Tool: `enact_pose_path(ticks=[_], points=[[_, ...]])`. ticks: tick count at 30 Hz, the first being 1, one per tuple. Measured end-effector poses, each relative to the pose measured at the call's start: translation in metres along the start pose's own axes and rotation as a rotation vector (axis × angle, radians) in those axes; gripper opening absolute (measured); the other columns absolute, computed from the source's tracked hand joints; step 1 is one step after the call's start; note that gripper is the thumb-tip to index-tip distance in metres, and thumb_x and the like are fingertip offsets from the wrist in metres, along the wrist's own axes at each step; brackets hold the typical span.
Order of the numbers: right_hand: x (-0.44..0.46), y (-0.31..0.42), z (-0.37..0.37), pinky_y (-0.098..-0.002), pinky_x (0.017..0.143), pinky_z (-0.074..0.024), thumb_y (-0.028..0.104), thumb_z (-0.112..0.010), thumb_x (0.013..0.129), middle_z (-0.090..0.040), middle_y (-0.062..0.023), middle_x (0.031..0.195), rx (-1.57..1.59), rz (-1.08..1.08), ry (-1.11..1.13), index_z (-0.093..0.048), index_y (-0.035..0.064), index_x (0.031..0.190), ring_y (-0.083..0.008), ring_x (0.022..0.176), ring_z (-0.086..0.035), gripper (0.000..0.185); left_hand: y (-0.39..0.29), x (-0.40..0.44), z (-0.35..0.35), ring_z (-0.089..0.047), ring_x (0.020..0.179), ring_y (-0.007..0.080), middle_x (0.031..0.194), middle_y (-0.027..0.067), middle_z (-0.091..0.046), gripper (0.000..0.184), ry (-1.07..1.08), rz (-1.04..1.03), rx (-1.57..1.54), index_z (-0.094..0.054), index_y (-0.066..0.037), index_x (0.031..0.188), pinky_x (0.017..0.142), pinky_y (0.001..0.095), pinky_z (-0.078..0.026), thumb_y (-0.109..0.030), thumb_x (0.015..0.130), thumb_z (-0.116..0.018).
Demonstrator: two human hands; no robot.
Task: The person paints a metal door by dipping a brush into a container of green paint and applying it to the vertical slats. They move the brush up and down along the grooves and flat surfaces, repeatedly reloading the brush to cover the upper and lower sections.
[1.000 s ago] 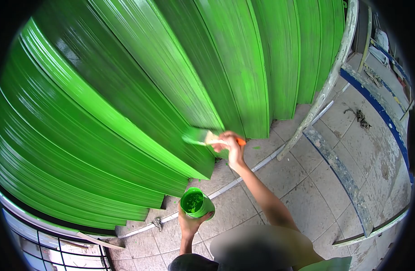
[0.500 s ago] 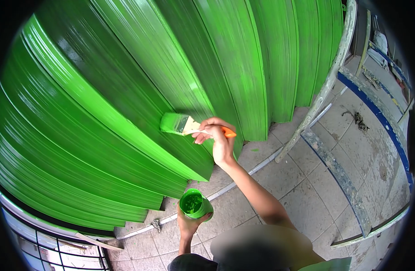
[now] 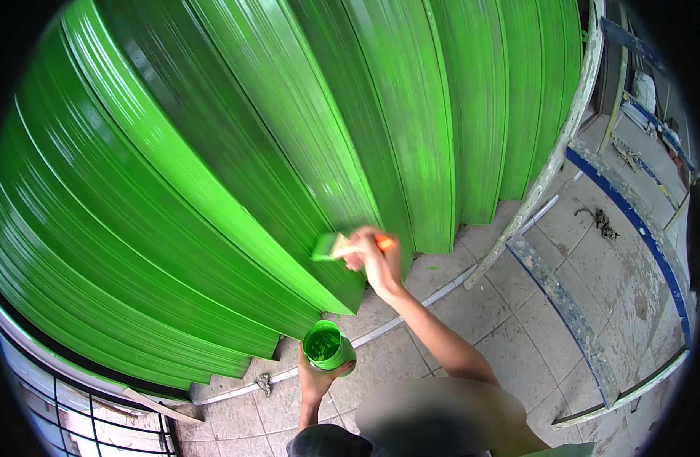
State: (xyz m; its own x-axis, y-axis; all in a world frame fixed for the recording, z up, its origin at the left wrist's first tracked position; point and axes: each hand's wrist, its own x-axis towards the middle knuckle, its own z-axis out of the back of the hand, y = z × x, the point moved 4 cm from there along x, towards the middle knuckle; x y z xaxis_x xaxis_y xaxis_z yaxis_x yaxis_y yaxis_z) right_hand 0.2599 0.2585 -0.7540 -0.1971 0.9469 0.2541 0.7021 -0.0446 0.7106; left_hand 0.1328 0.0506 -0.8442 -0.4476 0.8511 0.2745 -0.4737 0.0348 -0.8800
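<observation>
A wide brush (image 3: 336,247) with an orange-tipped handle is gripped in my right hand (image 3: 376,261), its green bristles against the lower part of a ribbed green metal panel (image 3: 235,175). My left hand (image 3: 318,381) is wrapped round a green paint container (image 3: 324,345), open at the top with green paint inside, below the panel's bottom edge. Wet, shiny green covers the left ribs; streakier, duller green shows on those to the right.
A paint-spattered pole (image 3: 548,171) slants down at the right of the panel. Beyond it are scaffold-like frames with blue edges (image 3: 632,199) on the tiled floor (image 3: 510,343). A black grid (image 3: 91,417) stands at bottom left, and a rag-like scrap (image 3: 264,383) lies near the panel.
Compared with half a second ago, my right hand and the brush are lower and further right along the panel. The view has tilted slightly. My left hand still holds the container.
</observation>
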Motion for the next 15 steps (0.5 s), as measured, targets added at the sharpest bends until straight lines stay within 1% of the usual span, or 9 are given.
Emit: enact_pose_path(ticks=[2,3,5,7,10,11,12,14,15], points=[[0.022,0.058,-0.054,-0.0231,0.039,-0.0421,0.007,-0.05,0.09,-0.057,-0.0056,0.058,0.014,0.139,0.12,-0.06,0.0007,0.073,-0.0077,0.046,-0.052,0.02,-0.009,0.007,0.002,-0.059,0.102,0.0205,0.112,0.0104,-0.06,0.085,0.002,-0.032,-0.001,-0.049,-0.001,0.12,0.09,0.0357,-0.047,-0.017,0.049,-0.092],[0.031,0.087,-0.079,-0.0229,0.039,-0.0415,0.008,-0.051,0.089,-0.057,-0.0059,0.057,0.062,0.215,0.18,-0.06,0.0005,0.072,-0.0078,0.045,-0.052,0.02,-0.014,0.009,0.003,-0.058,0.102,0.0207,0.112,0.0106,-0.06,0.085,0.005,-0.043,-0.001,-0.049,-0.001,0.121,0.091,0.0358,-0.047,-0.017,0.049,-0.092],[0.044,0.135,-0.116,-0.0225,0.039,-0.0404,0.012,-0.051,0.087,-0.057,-0.0073,0.055,0.122,0.281,0.206,-0.059,0.0002,0.07,-0.0098,0.043,-0.053,0.022,-0.019,0.012,0.005,-0.059,0.101,0.0214,0.112,0.011,-0.061,0.087,0.028,-0.036,0.025,-0.048,-0.001,0.121,0.09,0.0357,-0.047,-0.017,0.049,-0.092],[0.054,0.171,-0.142,-0.0242,0.038,-0.0414,0.011,-0.05,0.085,-0.06,-0.0101,0.058,0.206,0.351,0.224,-0.059,-0.0004,0.07,-0.014,0.044,-0.058,0.021,-0.016,0.015,0.008,-0.059,0.101,0.0214,0.111,0.011,-0.061,0.087,0.036,-0.022,0.028,-0.048,-0.001,0.121,0.09,0.0357,-0.047,-0.017,0.049,-0.092],[0.055,0.163,-0.145,-0.025,0.039,-0.0426,0.012,-0.049,0.086,-0.061,-0.0114,0.06,0.186,0.306,0.176,-0.058,-0.0009,0.071,-0.0157,0.045,-0.058,0.021,-0.018,0.018,0.013,-0.059,0.101,0.0207,0.112,0.0113,-0.061,0.086,0.074,-0.038,0.076,-0.047,-0.001,0.121,0.09,0.035,-0.047,-0.019,0.049,-0.092],[0.049,0.145,-0.131,-0.0254,0.039,-0.0431,0.012,-0.049,0.086,-0.061,-0.0113,0.06,0.165,0.283,0.147,-0.059,-0.0011,0.072,-0.0159,0.045,-0.058,0.021,-0.019,0.019,0.014,-0.059,0.102,0.0205,0.112,0.0113,-0.061,0.086,0.091,-0.041,0.084,-0.047,-0.001,0.121,0.091,0.0349,-0.047,-0.02,0.049,-0.093],[0.044,0.123,-0.109,-0.0282,0.042,-0.0476,0.018,-0.049,0.088,-0.064,-0.0191,0.069,0.017,0.268,0.108,-0.058,-0.0044,0.082,-0.0203,0.049,-0.062,0.025,-0.021,0.022,0.015,-0.06,0.102,0.0214,0.111,0.0117,-0.062,0.088,0.119,-0.053,0.072,-0.046,-0.001,0.121,0.091,0.0354,-0.047,-0.022,0.05,-0.092],[0.027,0.075,-0.06,-0.0279,0.041,-0.0478,0.016,-0.048,0.088,-0.063,-0.0181,0.067,-0.003,0.111,0.043,-0.058,-0.0042,0.081,-0.0196,0.048,-0.061,0.024,-0.029,0.026,0.018,-0.062,0.101,0.023,0.108,0.0125,-0.064,0.09,0.173,-0.076,0.051,-0.045,-0.001,0.122,0.09,0.0363,-0.048,-0.027,0.05,-0.092],[0.019,0.058,-0.038,-0.0278,0.04,-0.0481,0.015,-0.049,0.087,-0.062,-0.0178,0.065,-0.096,0.047,0.027,-0.058,-0.0036,0.08,-0.0194,0.047,-0.06,0.022,-0.03,0.028,0.02,-0.061,0.103,0.023,0.11,0.0127,-0.063,0.091,0.226,-0.081,0.061,-0.044,-0.001,0.123,0.091,0.036,-0.047,-0.028,0.05,-0.092]])
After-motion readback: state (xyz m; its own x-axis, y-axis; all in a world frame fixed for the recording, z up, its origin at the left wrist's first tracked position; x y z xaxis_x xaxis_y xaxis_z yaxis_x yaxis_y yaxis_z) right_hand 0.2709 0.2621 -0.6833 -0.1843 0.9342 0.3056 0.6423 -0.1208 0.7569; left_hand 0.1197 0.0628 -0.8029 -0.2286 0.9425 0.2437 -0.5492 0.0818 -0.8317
